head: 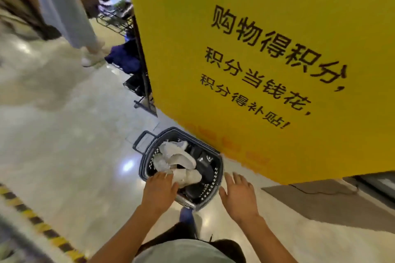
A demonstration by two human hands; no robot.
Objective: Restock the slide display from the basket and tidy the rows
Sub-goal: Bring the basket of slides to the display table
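Note:
A dark plastic shopping basket (215, 174) stands on the shiny floor against the foot of a yellow sign. Inside lie several slides, white ones (181, 158) on the left and black ones (203, 161) on the right. My left hand (160, 190) reaches over the basket's near rim, fingers extended onto a white slide (192, 177); whether it grips is hidden. My right hand (238, 195) hovers just right of the basket with fingers spread, holding nothing.
The large yellow sign panel (267, 60) with black Chinese text fills the right side. A dark wire rack (139, 66) with goods stands behind its left edge. Another person's legs (85, 34) are at the upper left. Yellow-black floor tape (42, 226) runs at lower left.

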